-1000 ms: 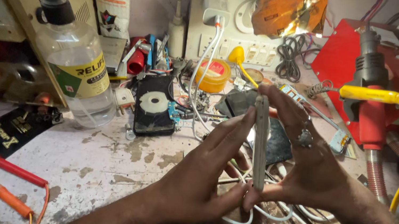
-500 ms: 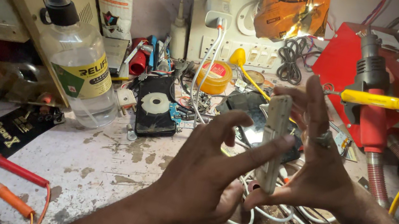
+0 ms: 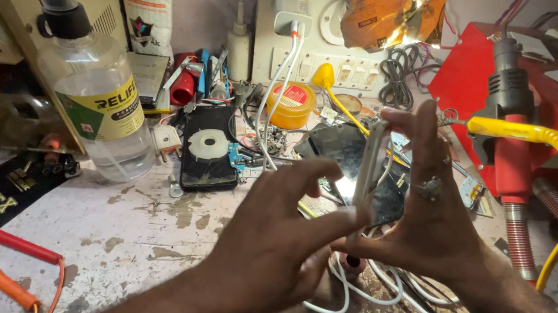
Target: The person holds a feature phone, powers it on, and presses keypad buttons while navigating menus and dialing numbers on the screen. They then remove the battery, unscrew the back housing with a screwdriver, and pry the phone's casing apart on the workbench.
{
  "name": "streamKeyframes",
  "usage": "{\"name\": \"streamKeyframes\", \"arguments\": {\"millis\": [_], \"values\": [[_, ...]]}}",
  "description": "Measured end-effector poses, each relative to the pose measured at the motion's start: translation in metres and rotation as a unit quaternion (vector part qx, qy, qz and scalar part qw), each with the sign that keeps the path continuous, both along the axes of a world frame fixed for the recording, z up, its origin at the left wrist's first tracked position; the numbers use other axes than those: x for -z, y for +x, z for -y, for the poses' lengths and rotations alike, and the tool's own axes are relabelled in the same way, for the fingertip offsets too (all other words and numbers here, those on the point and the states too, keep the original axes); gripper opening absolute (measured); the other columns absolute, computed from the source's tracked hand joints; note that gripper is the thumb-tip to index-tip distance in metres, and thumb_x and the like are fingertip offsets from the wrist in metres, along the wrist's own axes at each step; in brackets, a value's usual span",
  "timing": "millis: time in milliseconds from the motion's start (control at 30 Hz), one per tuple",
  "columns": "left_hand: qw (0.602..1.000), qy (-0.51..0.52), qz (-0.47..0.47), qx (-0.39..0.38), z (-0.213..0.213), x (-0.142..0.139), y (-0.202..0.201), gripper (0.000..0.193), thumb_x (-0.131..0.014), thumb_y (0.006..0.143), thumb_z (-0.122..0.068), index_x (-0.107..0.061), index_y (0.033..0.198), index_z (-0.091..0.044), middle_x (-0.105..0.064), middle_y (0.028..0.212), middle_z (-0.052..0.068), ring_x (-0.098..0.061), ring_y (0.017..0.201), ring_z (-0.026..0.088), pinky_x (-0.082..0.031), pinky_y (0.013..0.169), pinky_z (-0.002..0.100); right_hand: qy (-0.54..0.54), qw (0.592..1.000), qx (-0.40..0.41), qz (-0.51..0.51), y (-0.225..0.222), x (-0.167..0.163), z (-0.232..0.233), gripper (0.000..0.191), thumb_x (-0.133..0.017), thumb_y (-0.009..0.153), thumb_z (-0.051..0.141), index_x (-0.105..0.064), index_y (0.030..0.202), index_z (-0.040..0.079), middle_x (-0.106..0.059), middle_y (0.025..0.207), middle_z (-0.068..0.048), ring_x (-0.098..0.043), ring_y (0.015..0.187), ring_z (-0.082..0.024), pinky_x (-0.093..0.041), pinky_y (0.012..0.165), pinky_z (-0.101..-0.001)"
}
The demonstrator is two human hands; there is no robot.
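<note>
While held edge-on above bench centre: slim phone frame (image 3: 369, 166), long axis approx. vertical.
Pinched betw. both hands, over white cables (image 3: 346, 296) and dark phone (image 3: 340, 152) lying flat behind. Right hand (image 3: 434, 220) behind/right of frame, fingers spread, closed on far edge, ringed finger up. Left hand (image 3: 279, 247) nearer camera, below-left; thumb and forefinger narrow on lower edge. Both grips holding frame; right hand nearer upper half. Spray bottle (image 3: 95, 103) well apart at left, yellow hose (image 3: 546, 141) at right. Vs. 0.5 s ago: frame shifted slightly left, turned more edge-on; left fingers lower on frame.
</note>
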State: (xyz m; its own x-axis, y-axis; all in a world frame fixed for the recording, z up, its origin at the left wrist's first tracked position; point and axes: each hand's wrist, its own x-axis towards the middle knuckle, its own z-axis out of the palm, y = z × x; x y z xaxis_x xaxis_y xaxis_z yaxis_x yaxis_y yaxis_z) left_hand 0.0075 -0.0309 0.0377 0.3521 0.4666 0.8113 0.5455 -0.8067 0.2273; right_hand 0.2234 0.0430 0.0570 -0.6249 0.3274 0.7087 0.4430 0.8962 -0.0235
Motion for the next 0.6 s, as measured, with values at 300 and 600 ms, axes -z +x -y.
{"name": "streamKeyframes", "arguments": {"millis": [300,600], "values": [[0.963,-0.221,0.113,0.106,-0.004,0.002,-0.006,0.070,-0.056,0.077,0.001,-0.058,0.146,-0.013,-0.050,0.125,0.016,-0.059,0.113,0.026,-0.054,0.093,0.038,-0.132,0.986,-0.073,-0.072,0.005,0.003,0.001,0.168,-0.098,0.046,0.050,0.019,0.164,0.023,-0.035,0.162,-0.023,-0.042,0.154,-0.036,-0.040,0.126,-0.0542],[0.969,-0.155,0.190,0.040,-0.010,0.017,-0.001,0.065,-0.069,0.092,-0.016,-0.043,0.150,-0.002,-0.054,0.140,0.018,-0.056,0.128,0.027,-0.049,0.106,0.041,-0.053,0.995,-0.060,-0.062,0.001,0.004,-0.002,0.164,-0.098,0.050,0.052,0.014,0.164,0.017,-0.035,0.159,-0.022,-0.041,0.152,-0.034,-0.037,0.129,-0.0507]]}}
